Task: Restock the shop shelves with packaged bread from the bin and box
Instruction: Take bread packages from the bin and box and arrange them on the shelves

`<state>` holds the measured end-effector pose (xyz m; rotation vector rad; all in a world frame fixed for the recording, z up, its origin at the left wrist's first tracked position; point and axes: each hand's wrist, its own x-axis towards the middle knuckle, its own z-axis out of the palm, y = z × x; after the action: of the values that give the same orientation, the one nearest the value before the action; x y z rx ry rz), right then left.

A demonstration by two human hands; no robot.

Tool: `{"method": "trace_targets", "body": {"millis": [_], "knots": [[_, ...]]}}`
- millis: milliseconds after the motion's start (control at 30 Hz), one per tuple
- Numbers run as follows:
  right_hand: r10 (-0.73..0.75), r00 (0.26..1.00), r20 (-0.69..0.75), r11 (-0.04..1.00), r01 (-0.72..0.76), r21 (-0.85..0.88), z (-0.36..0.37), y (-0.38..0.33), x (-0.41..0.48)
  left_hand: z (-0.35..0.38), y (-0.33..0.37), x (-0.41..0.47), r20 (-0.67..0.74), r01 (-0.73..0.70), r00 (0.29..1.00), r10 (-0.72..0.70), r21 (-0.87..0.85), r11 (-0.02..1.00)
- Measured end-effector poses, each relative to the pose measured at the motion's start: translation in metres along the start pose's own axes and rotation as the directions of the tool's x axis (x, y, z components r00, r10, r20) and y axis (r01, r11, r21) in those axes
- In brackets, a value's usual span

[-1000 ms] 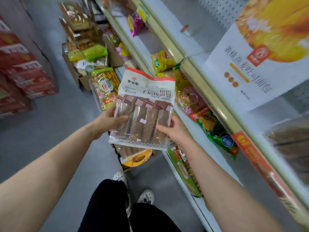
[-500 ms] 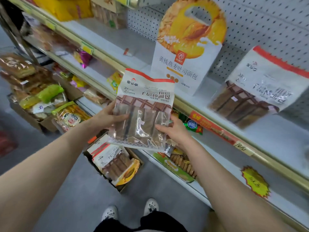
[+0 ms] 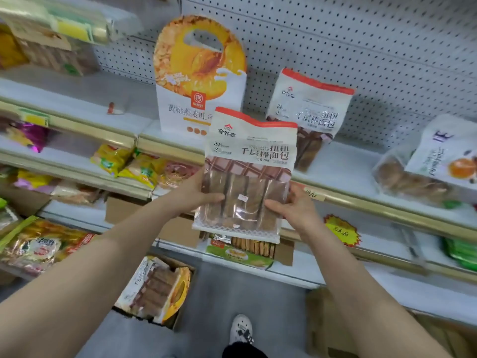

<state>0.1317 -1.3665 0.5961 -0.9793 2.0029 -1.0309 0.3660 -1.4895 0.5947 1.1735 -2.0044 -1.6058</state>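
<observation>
We have lifted the bread pack (image 3: 248, 161) from over the box (image 3: 179, 325) up to the shelf (image 3: 343, 164), left hand (image 3: 192, 196) and right hand (image 3: 294, 208) both pinching its lower sides, so placing it beside the matching pack (image 3: 309, 107) looks next

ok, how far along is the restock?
Done: one pack leans on the shelf. In hand: left hand and right hand hold a matching pack short of that shelf. Left: place it; more packs sit in the floor box.
</observation>
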Motion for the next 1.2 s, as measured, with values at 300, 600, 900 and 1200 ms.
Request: {"method": "trace_targets", "body": {"millis": [300,600,900,1200], "knots": [[-0.131,0.966,-0.221,0.990,0.115,-0.083,-0.069,-0.011,0.013,0.039,0.052,0.063,-0.044,-0.140,0.987,0.151,0.200,0.970],[-0.223,0.917,-0.330,0.974,0.198,-0.110,-0.095,-0.010,0.056,0.065,0.072,0.120,-0.177,-0.273,0.932,0.317,0.235,0.933],[-0.162,0.919,-0.360,0.987,0.145,-0.075,-0.094,0.007,0.088,0.082,0.069,0.152,-0.210,-0.314,0.902,0.378,0.285,0.906],[-0.122,0.926,-0.356,0.988,0.079,-0.134,-0.088,0.022,0.106,0.092,0.062,0.163,-0.245,-0.258,0.904,0.351,0.342,0.904]]}}
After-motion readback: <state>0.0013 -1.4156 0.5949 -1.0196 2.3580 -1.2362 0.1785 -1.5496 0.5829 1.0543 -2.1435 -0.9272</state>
